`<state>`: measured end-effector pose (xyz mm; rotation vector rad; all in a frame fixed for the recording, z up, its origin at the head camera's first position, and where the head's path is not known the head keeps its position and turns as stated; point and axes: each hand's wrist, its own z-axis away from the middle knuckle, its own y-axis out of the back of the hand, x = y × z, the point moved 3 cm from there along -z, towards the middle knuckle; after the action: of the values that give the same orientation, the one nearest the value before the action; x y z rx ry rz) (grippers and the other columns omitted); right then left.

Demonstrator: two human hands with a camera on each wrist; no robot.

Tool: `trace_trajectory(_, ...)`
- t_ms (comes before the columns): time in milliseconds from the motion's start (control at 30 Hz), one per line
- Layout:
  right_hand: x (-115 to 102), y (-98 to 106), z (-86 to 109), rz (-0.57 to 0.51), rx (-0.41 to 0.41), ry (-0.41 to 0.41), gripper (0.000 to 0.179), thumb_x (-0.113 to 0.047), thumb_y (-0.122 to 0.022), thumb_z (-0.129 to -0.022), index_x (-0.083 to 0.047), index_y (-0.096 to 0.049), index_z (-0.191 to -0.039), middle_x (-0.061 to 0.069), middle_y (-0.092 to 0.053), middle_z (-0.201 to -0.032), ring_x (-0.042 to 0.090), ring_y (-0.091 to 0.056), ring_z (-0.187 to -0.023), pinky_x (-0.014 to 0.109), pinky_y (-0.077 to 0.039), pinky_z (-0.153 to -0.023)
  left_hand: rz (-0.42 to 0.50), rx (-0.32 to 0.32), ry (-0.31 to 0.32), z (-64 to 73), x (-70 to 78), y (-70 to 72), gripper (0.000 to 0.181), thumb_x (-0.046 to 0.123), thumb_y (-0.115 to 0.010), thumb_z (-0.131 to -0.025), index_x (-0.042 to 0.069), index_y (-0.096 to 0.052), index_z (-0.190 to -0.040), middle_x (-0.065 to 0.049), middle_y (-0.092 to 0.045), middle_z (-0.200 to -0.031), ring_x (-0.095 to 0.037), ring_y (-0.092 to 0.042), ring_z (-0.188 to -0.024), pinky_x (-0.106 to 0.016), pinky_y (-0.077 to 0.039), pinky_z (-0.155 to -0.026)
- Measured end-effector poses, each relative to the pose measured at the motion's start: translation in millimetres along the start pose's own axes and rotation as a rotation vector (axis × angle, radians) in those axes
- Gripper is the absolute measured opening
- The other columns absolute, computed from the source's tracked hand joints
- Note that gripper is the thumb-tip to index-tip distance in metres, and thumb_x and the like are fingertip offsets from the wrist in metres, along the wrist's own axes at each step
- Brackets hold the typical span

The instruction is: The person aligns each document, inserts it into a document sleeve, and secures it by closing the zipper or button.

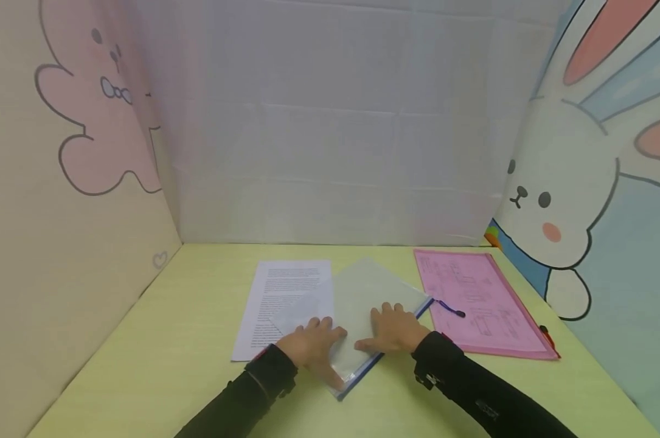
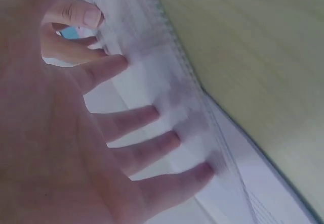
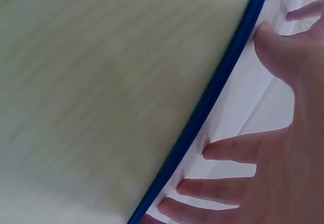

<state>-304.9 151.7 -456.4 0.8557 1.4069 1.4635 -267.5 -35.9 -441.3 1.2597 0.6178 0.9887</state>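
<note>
A clear plastic zip folder (image 1: 362, 292) with a blue edge strip (image 3: 202, 102) lies turned at an angle on the table. My left hand (image 1: 314, 348) rests on its lower left part, fingers spread; in the left wrist view the fingertips (image 2: 205, 171) touch the plastic near a ribbed edge. My right hand (image 1: 394, 328) lies flat on the folder beside the blue strip, fingers straight and apart. A dark blue zip pull (image 1: 451, 309) sticks out at the folder's right corner. The folder's left corner overlaps a printed paper sheet (image 1: 286, 304), whose text faces up.
A pink folder (image 1: 483, 304) holding a sheet with line drawings lies at the right, with a red zip pull (image 1: 550, 340) at its near corner. The pale yellow table (image 1: 143, 340) is bounded by a white back screen (image 1: 330, 152) and side panels with cartoon animals.
</note>
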Motion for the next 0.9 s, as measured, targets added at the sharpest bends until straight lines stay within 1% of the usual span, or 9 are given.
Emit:
trace_trajectory(67, 0, -1, -1.4, 0.01, -0.004, 0.001, 0.088, -0.069, -0.067, -0.084, 0.005, -0.059, -0.131, 0.026, -0.058, -0.124, 0.043, -0.055, -0.108, 0.058, -0.049, -0.09, 0.024, 0.016, -0.007, -1.6, -8.0, -0.6, 0.094, 0.062, -0.086, -0.068, 0.018, -0.054, -0.144, -0.008, -0.051, -0.143, -0.03, -0.048, -0.13, -0.052, -0.047, -0.102)
trace_trajectory(167, -1, 0, -2.3, 0.022, -0.014, -0.001, 0.086, -0.069, -0.069, -0.083, 0.004, -0.06, -0.127, 0.023, -0.059, -0.119, 0.039, -0.055, -0.102, 0.055, -0.05, -0.086, 0.103, 0.063, -0.03, -3.9, -24.9, -0.1, 0.082, 0.055, -0.085, -0.074, 0.011, -0.059, -0.137, -0.008, -0.056, -0.137, -0.028, -0.053, -0.124, -0.047, -0.049, -0.101)
trace_trajectory(267, -2, 2, -2.7, 0.024, -0.032, -0.006, 0.083, -0.068, -0.07, -0.083, 0.003, -0.062, -0.123, 0.021, -0.059, -0.114, 0.036, -0.053, -0.097, 0.053, -0.049, -0.085, 0.178, 0.118, -0.01, -2.5, -49.4, 5.2, 0.069, 0.047, -0.082, -0.081, 0.006, -0.062, -0.132, -0.012, -0.059, -0.13, -0.03, -0.056, -0.118, -0.047, -0.048, -0.1)
trace_trajectory(300, -2, 4, -2.9, 0.023, -0.036, -0.005, 0.081, -0.068, -0.07, -0.083, 0.003, -0.062, -0.122, 0.02, -0.059, -0.113, 0.035, -0.053, -0.096, 0.053, -0.049, -0.086, 0.193, 0.137, 0.018, -0.8, -59.0, 7.7, 0.066, 0.045, -0.082, -0.082, 0.005, -0.063, -0.132, -0.013, -0.059, -0.127, -0.031, -0.056, -0.118, -0.049, -0.048, -0.1)
trace_trajectory(367, -3, 6, -3.3, 0.028, -0.042, 0.0, 0.08, -0.067, -0.071, -0.084, 0.004, -0.062, -0.12, 0.019, -0.058, -0.11, 0.034, -0.053, -0.095, 0.053, -0.049, -0.086, 0.2, 0.172, 0.11, 4.3, -78.5, 14.5, 0.063, 0.041, -0.081, -0.085, 0.003, -0.062, -0.132, -0.016, -0.057, -0.124, -0.035, -0.054, -0.117, -0.054, -0.049, -0.096)
trace_trajectory(500, -4, 8, -4.6, 0.05, -0.043, 0.011, 0.079, -0.066, -0.071, -0.083, 0.005, -0.063, -0.116, 0.018, -0.058, -0.105, 0.034, -0.053, -0.093, 0.052, -0.049, -0.085, 0.208, 0.239, 0.36, 15.3, -115.3, 24.3, 0.066, 0.037, -0.077, -0.089, -0.003, -0.056, -0.136, -0.023, -0.052, -0.119, -0.039, -0.051, -0.109, -0.055, -0.051, -0.084)
trace_trajectory(600, -4, 8, -5.5, 0.056, -0.052, 0.006, 0.079, -0.067, -0.071, -0.083, 0.004, -0.064, -0.117, 0.017, -0.058, -0.104, 0.033, -0.053, -0.093, 0.051, -0.049, -0.086, 0.272, 0.269, 0.501, 22.5, -133.7, 26.7, 0.069, 0.034, -0.075, -0.09, -0.011, -0.05, -0.135, -0.028, -0.05, -0.115, -0.041, -0.049, -0.101, -0.054, -0.049, -0.08)
trace_trajectory(733, -3, 8, -6.6, 0.037, -0.059, -0.003, 0.079, -0.066, -0.072, -0.083, 0.004, -0.064, -0.117, 0.017, -0.057, -0.104, 0.033, -0.052, -0.093, 0.051, -0.048, -0.086, 0.349, 0.262, 0.604, 25.6, -149.6, 22.2, 0.078, 0.037, -0.079, -0.086, -0.016, -0.045, -0.133, -0.029, -0.049, -0.109, -0.042, -0.05, -0.096, -0.054, -0.049, -0.081)
trace_trajectory(900, -2, 7, -7.9, 0.033, -0.068, -0.01, 0.079, -0.066, -0.073, -0.082, 0.003, -0.064, -0.119, 0.017, -0.058, -0.108, 0.034, -0.052, -0.095, 0.052, -0.048, -0.088, 0.424, 0.246, 0.65, 20.5, -161.7, 14.2, 0.089, 0.042, -0.084, -0.079, -0.018, -0.043, -0.132, -0.03, -0.046, -0.109, -0.043, -0.05, -0.094, -0.054, -0.05, -0.083)
